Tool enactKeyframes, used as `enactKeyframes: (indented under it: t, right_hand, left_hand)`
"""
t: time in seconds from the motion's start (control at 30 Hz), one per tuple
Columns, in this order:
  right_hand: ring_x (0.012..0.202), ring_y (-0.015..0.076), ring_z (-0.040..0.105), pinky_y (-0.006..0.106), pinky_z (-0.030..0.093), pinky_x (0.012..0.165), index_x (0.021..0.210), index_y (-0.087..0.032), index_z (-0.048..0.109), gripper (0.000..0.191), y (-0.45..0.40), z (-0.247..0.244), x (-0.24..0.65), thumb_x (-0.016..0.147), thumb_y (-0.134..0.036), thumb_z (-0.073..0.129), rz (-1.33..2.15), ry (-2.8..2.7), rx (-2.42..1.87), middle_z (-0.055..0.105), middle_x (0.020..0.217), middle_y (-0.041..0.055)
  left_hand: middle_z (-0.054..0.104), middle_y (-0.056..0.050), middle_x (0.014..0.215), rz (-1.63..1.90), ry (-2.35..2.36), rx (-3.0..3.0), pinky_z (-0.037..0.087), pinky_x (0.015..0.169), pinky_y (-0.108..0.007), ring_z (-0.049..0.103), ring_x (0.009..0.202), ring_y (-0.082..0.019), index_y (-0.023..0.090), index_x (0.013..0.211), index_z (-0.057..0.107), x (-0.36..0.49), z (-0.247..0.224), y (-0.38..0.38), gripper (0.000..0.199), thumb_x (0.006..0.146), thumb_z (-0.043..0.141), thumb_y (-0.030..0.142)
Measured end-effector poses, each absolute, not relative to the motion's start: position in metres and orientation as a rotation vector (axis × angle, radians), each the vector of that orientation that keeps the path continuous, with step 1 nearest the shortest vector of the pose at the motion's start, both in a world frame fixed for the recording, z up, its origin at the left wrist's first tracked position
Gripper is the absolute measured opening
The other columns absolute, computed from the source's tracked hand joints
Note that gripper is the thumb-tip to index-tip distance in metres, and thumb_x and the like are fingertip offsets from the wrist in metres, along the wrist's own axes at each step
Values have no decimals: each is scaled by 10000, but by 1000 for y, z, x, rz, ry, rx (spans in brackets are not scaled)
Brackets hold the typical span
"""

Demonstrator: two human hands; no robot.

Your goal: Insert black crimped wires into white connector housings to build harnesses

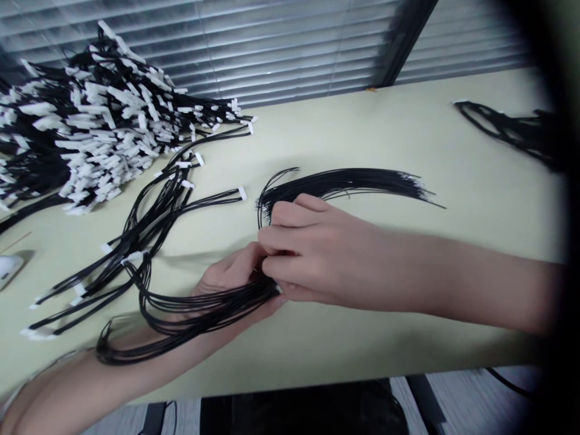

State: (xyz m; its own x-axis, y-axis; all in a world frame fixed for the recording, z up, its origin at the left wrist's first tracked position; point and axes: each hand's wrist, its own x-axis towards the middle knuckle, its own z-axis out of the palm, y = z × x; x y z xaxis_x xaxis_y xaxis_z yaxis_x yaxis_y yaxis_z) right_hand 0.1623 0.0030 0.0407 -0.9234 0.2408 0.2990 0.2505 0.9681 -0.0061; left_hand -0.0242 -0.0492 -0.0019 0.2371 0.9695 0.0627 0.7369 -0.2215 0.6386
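My left hand (231, 275) is closed around the end of a black wire harness (203, 308), whose strands loop back over the left forearm to a white connector (135, 256). Pressed against that same end, my right hand (312, 248) has its fingers bent together. A thin black wire rises from beside its fingertips; the wire's lower end is hidden. The right hand covers whatever its fingers pinch. Just beyond the knuckles lies a bundle of loose black wires (362, 178) with small shiny tips at both ends.
A big heap of black harnesses with white connectors (104, 121) fills the back left. Several more harnesses (158, 211) lie before it. At the left edge is a white object (9, 267). Black cables (507, 130) lie at right. Window blinds (281, 42) stand behind the table (408, 350).
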Motion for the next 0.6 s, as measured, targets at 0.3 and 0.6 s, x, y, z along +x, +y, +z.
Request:
enactKeyframes:
  t: [0.3,0.6]
  right_hand:
    - [904,209,434,332,298,734,840,-153,573,104,3,39,174,909,-94,522,-211,-2831,-403,552,864,44]
    - [941,211,497,389,322,731,880,-160,624,372,41,57,195,989,-66,282,-777,-2572,-527,594,985,49]
  left_hand:
    - [643,91,787,604,1476,2053,497,605,-223,658,675,-145,318,1069,489,-33,-10,-47,414,735,735,323]
    - [596,15,882,539,1256,2193,486,723,-245,601,768,-151,304,1017,669,-36,-5,-41,174,853,611,312]
